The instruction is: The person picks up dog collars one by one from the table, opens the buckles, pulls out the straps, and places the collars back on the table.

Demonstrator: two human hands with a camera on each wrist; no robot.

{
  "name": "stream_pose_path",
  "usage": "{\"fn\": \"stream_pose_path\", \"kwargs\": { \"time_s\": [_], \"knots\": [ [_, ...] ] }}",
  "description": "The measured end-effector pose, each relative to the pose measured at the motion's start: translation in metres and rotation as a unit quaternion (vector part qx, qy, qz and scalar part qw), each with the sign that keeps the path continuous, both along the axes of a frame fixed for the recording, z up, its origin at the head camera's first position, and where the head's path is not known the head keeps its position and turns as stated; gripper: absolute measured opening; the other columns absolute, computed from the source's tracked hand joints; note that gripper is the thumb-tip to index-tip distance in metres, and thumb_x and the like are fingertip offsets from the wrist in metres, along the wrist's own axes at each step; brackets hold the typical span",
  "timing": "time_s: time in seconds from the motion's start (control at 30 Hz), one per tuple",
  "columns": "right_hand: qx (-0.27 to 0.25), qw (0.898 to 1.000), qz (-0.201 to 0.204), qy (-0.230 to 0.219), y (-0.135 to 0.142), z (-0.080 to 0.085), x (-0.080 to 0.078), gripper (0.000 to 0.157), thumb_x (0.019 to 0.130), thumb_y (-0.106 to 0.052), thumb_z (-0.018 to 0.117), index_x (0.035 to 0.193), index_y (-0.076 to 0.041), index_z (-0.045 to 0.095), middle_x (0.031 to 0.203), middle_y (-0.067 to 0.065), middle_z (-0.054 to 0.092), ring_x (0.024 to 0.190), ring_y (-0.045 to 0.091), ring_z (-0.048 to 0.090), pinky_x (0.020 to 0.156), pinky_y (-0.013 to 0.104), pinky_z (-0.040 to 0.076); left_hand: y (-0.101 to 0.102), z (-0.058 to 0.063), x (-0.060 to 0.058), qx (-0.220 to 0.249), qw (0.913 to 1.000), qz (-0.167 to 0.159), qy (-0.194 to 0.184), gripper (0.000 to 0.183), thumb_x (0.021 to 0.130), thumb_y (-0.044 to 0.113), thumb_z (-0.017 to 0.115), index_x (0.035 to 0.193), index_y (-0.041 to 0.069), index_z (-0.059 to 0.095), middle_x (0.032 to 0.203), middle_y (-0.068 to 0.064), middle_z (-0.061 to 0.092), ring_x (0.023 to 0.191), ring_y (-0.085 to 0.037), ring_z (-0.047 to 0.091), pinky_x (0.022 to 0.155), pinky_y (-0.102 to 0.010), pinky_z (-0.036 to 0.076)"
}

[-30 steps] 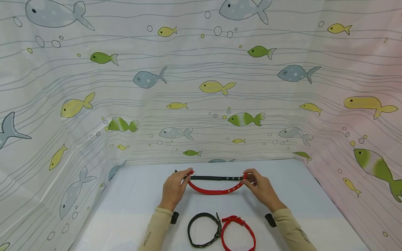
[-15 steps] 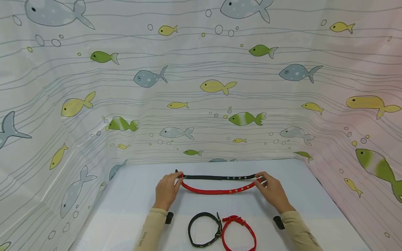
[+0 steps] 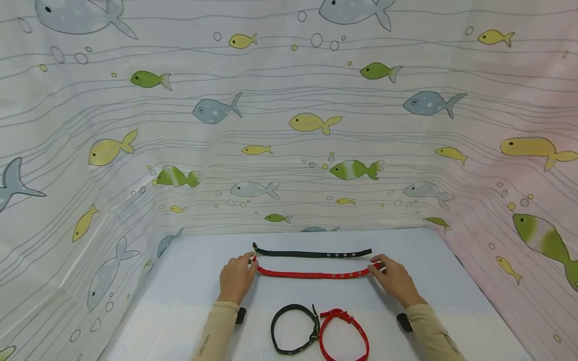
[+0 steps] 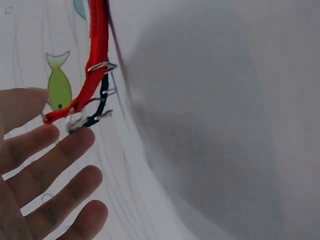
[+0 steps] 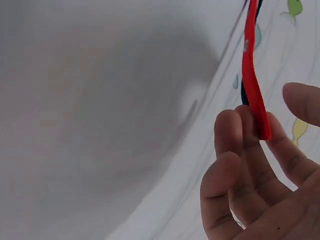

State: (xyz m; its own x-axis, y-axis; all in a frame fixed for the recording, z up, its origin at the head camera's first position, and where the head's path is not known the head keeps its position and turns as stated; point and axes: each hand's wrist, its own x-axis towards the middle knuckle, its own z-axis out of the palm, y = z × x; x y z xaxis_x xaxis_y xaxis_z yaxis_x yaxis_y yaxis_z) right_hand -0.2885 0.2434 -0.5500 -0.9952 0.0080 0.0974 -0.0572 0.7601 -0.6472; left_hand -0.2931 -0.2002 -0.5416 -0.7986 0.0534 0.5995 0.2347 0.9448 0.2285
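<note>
In the head view, a studded red collar (image 3: 298,275) lies stretched sideways, with a studded black collar (image 3: 293,254) parallel behind it. My left hand (image 3: 237,278) is at the red collar's buckle end. The left wrist view shows the red collar's metal buckle (image 4: 102,66), its tip between spread thumb and index finger, and the black collar's buckle (image 4: 102,115) just behind. My right hand (image 3: 394,281) is at the red collar's plain end. In the right wrist view, that red end (image 5: 257,100) rests against the fingers, the thumb standing apart from it.
Nearer my body, a buckled black collar (image 3: 273,331) and a buckled red collar (image 3: 367,341) lie as loops side by side on the white table (image 3: 180,301). A fish-patterned sheet (image 3: 280,165) rises at the back and both sides.
My hands have moved apart, straightening the sagging red collar in front of the black one. Both hands have left the black collar's ends, and the right thumb has come off the red strap.
</note>
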Motion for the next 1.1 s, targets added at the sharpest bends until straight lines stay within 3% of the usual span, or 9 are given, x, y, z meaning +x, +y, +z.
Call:
{"fn": "stream_pose_path", "kwargs": {
  "time_s": [0.17, 0.27, 0.33, 0.5, 0.6, 0.7, 0.87, 1.1],
  "knots": [
    [0.005, 1.000, -0.006, 0.008, 0.003, 0.009, 0.004, 0.036, 0.100, -0.036, 0.064, 0.124, -0.009, 0.065, 0.113, 0.010, 0.070, 0.099, 0.027, 0.066, 0.074, 0.041, 0.056, 0.003, 0.002, 0.001, -0.006, 0.9992, -0.006, 0.038, 0.030, 0.087, 0.022, 0.080, 0.111, 0.005, 0.075, 0.095, -0.014, 0.075, 0.082, -0.037, 0.068, 0.063, -0.048, 0.055],
    [0.005, 1.000, -0.011, 0.021, 0.006, 0.014, 0.008, 0.037, 0.101, -0.036, 0.063, 0.124, -0.007, 0.065, 0.117, 0.012, 0.067, 0.103, 0.030, 0.065, 0.080, 0.046, 0.055, 0.015, 0.008, 0.006, 0.005, 0.9974, -0.062, 0.036, 0.028, 0.088, 0.021, 0.080, 0.112, 0.008, 0.075, 0.101, -0.012, 0.074, 0.091, -0.035, 0.069, 0.072, -0.049, 0.056],
    [0.002, 0.999, -0.008, 0.039, 0.007, 0.016, 0.010, 0.037, 0.101, -0.034, 0.062, 0.125, -0.006, 0.064, 0.118, 0.014, 0.066, 0.105, 0.032, 0.064, 0.083, 0.049, 0.054, 0.027, 0.011, 0.011, 0.000, 0.9927, -0.118, 0.024, 0.026, 0.089, 0.020, 0.079, 0.113, 0.010, 0.075, 0.103, -0.009, 0.074, 0.095, -0.033, 0.069, 0.078, -0.048, 0.056],
    [0.001, 0.997, -0.003, 0.076, 0.006, 0.020, 0.011, 0.035, 0.101, -0.032, 0.062, 0.124, -0.005, 0.065, 0.116, 0.014, 0.066, 0.105, 0.034, 0.065, 0.085, 0.052, 0.054, 0.063, 0.015, 0.028, -0.066, 0.9640, -0.254, -0.040, 0.027, 0.093, 0.021, 0.074, 0.119, 0.014, 0.073, 0.109, -0.001, 0.073, 0.099, -0.021, 0.069, 0.084, -0.040, 0.057],
    [-0.001, 0.997, -0.004, 0.081, 0.002, 0.022, 0.012, 0.036, 0.101, -0.032, 0.063, 0.125, -0.006, 0.065, 0.116, 0.014, 0.066, 0.106, 0.034, 0.065, 0.085, 0.052, 0.054, 0.080, 0.014, 0.037, -0.103, 0.9464, -0.296, -0.079, 0.029, 0.095, 0.018, 0.071, 0.124, 0.015, 0.071, 0.112, 0.002, 0.072, 0.099, -0.016, 0.068, 0.086, -0.034, 0.057],
    [-0.003, 0.996, -0.004, 0.084, 0.000, 0.023, 0.013, 0.035, 0.101, -0.032, 0.063, 0.125, -0.006, 0.064, 0.117, 0.013, 0.066, 0.106, 0.033, 0.065, 0.086, 0.052, 0.054, 0.089, 0.011, 0.042, -0.132, 0.9352, -0.313, -0.100, 0.029, 0.094, 0.011, 0.068, 0.122, 0.017, 0.073, 0.112, 0.004, 0.072, 0.098, -0.012, 0.067, 0.083, -0.030, 0.056],
    [-0.003, 0.996, -0.001, 0.094, -0.001, 0.022, 0.015, 0.033, 0.101, -0.030, 0.064, 0.124, -0.007, 0.065, 0.117, 0.011, 0.067, 0.106, 0.031, 0.064, 0.084, 0.050, 0.054, 0.094, 0.008, 0.045, -0.152, 0.9219, -0.327, -0.141, 0.031, 0.088, 0.005, 0.066, 0.113, 0.020, 0.078, 0.104, 0.007, 0.074, 0.086, -0.008, 0.064, 0.069, -0.022, 0.050],
    [-0.007, 0.994, 0.011, 0.111, -0.007, 0.025, 0.018, 0.029, 0.101, -0.026, 0.065, 0.122, -0.006, 0.066, 0.116, 0.011, 0.068, 0.104, 0.029, 0.065, 0.084, 0.049, 0.053, 0.094, 0.008, 0.048, -0.165, 0.9113, -0.325, -0.192, 0.034, 0.085, 0.003, 0.068, 0.109, 0.025, 0.081, 0.103, 0.011, 0.073, 0.091, -0.007, 0.066, 0.071, -0.022, 0.049]
  ]
}}
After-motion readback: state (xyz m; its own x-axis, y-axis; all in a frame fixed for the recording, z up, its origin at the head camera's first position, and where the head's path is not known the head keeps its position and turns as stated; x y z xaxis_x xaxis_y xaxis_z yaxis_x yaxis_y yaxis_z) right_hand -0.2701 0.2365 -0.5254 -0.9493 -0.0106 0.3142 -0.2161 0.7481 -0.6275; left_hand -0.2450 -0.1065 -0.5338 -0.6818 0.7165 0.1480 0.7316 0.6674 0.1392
